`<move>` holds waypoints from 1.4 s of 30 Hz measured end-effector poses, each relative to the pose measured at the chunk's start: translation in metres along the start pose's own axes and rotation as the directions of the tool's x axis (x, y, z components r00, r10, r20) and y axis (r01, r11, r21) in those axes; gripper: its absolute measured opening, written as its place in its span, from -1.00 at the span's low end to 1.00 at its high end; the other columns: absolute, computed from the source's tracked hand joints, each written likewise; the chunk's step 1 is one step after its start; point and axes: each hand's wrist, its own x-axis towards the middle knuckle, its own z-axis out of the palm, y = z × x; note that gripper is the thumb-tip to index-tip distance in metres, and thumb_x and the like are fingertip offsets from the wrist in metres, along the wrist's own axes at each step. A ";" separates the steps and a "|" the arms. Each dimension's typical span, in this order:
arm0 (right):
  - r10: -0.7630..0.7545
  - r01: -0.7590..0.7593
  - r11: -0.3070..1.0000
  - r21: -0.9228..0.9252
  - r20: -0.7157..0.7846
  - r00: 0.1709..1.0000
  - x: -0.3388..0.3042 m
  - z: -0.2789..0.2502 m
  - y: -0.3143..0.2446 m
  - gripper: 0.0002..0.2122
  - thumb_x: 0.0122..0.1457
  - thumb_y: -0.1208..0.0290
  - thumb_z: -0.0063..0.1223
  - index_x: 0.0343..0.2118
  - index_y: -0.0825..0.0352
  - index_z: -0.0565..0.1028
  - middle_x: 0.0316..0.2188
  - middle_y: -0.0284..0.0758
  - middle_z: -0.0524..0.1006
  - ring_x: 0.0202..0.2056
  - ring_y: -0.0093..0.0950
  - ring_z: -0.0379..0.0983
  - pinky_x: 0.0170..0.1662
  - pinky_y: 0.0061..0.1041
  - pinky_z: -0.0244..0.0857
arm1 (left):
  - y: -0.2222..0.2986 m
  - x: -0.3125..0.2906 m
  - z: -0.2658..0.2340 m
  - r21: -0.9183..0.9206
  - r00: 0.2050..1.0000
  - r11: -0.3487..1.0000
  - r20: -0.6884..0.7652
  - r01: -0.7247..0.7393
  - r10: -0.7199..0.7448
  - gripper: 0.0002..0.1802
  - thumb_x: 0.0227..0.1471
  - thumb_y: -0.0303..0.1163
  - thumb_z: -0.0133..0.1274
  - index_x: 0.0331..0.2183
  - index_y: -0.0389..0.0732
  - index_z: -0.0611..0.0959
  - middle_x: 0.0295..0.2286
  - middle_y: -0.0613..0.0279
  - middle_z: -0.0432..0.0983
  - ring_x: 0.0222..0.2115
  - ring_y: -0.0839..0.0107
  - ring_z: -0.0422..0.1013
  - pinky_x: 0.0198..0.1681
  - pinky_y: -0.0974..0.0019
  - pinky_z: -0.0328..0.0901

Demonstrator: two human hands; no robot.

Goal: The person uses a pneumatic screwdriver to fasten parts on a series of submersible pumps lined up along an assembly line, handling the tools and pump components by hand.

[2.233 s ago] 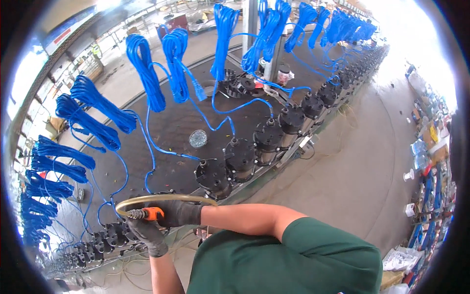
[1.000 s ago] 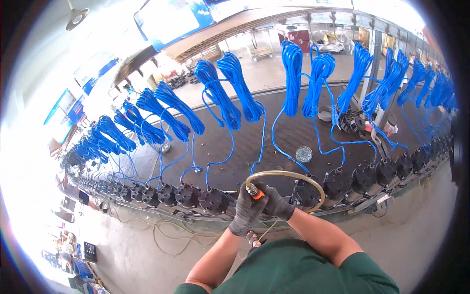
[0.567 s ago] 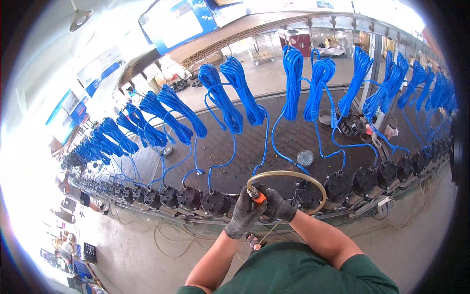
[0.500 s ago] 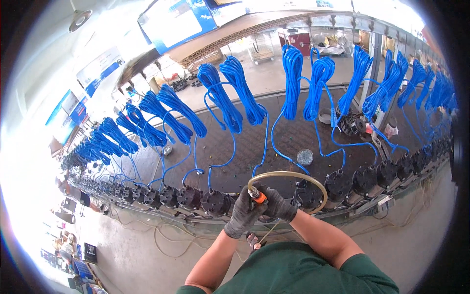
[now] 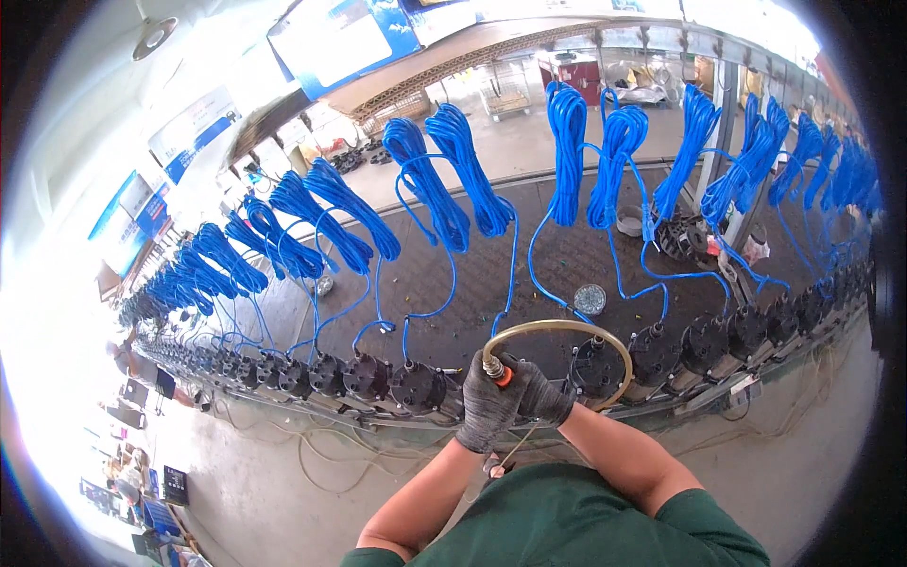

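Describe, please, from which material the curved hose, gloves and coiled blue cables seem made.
Curved hose: probably plastic or rubber; smooth, yellowish, evenly bent, with a shine. Gloves: apparently knitted fabric, matte grey, streaky. Coiled blue cables: likely plastic-sheathed, with glossy highlights along the strands.

At the lower centre of the frame, an orange tool [image 5: 504, 377] is gripped in the gloved left hand [image 5: 488, 408]; the gloved right hand [image 5: 545, 395] is placed against the left, its fingers largely hidden. A yellowish hose [image 5: 557, 325] is joined to the tool's metal end and looped to the right. Round black housings [image 5: 417, 387] are lined along the near edge of the dark bench [image 5: 482, 279]. Coiled blue cables [image 5: 567, 161] are arrayed across the frame above them. A round container [image 5: 590, 300] is positioned right of centre.
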 end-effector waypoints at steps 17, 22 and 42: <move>-0.116 0.130 0.978 -0.161 0.092 0.989 0.004 -0.006 0.024 -0.68 0.35 0.33 0.01 0.12 0.28 0.46 0.03 -0.36 0.55 0.04 -0.48 0.47 0.22 -0.38 0.31 | -0.004 -0.005 -0.004 -0.074 0.997 0.994 -0.029 -0.074 0.072 -0.36 -0.09 -0.45 0.41 0.02 -0.24 0.48 -0.23 0.29 0.52 -0.21 0.42 0.47 -0.08 0.31 0.39; -0.004 0.004 1.000 0.001 0.045 0.999 0.007 -0.018 0.029 -0.59 0.12 0.52 0.31 0.06 0.32 0.51 -0.04 -0.35 0.59 -0.04 -0.56 0.49 0.09 -0.39 0.42 | -0.030 0.011 -0.014 -0.747 0.999 0.664 0.006 0.032 -0.041 -0.46 0.33 0.06 -0.10 0.02 -0.23 0.51 -0.22 0.30 0.49 -0.20 0.45 0.41 -0.08 0.26 0.35; -0.328 0.224 0.663 -0.714 -0.007 0.945 0.001 -0.031 -0.013 -0.62 -0.01 0.46 0.38 -0.09 0.33 0.55 -0.29 -0.35 0.61 -0.26 -0.52 0.52 -0.07 -0.43 0.42 | -0.161 0.046 0.034 0.100 0.952 0.954 0.093 0.283 -0.292 -0.64 0.08 -0.13 0.15 -0.15 -0.14 0.65 -0.18 -0.04 0.57 -0.15 -0.07 0.51 -0.11 -0.03 0.41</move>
